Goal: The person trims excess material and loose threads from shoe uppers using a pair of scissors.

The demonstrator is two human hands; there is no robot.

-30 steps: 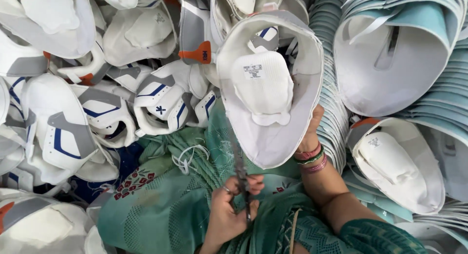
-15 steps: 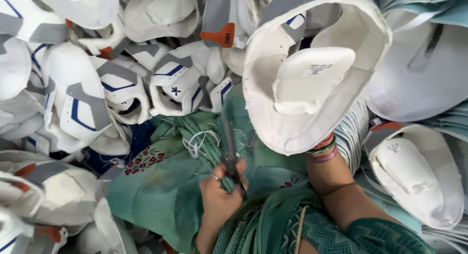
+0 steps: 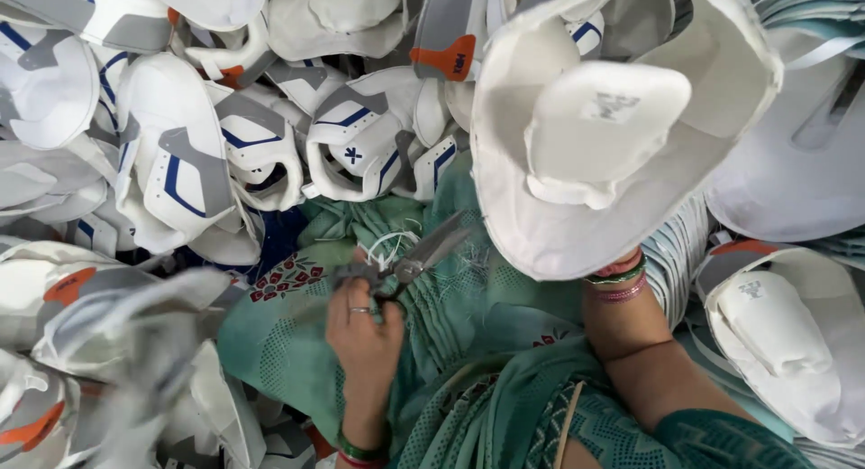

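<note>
I look straight down over my lap, covered in green patterned cloth (image 3: 487, 343). My left hand (image 3: 365, 329) is curled closed around the handles of a pair of metal scissors (image 3: 410, 262), a ring showing on one finger; the blades point up and to the right, slightly parted, lying over the green cloth near a small tangle of white thread (image 3: 392, 244). My right hand (image 3: 622, 257) is almost wholly hidden behind a large white shoe upper (image 3: 613, 127) that it holds up from below; only the wrist with its red and green bangles (image 3: 620, 275) shows, so I cannot tell how the fingers grip. That upper stands open toward me in the upper right of the scene, its white tongue piece lying inside the curved shell, just right of the scissor tips without touching them. Far and left, a heap of white shoe uppers with grey and blue panels (image 3: 189, 154) crowds the view, some with orange tabs. At the right edge another white upper (image 3: 784, 334) lies beside my forearm. The near left pieces are blurred.
</note>
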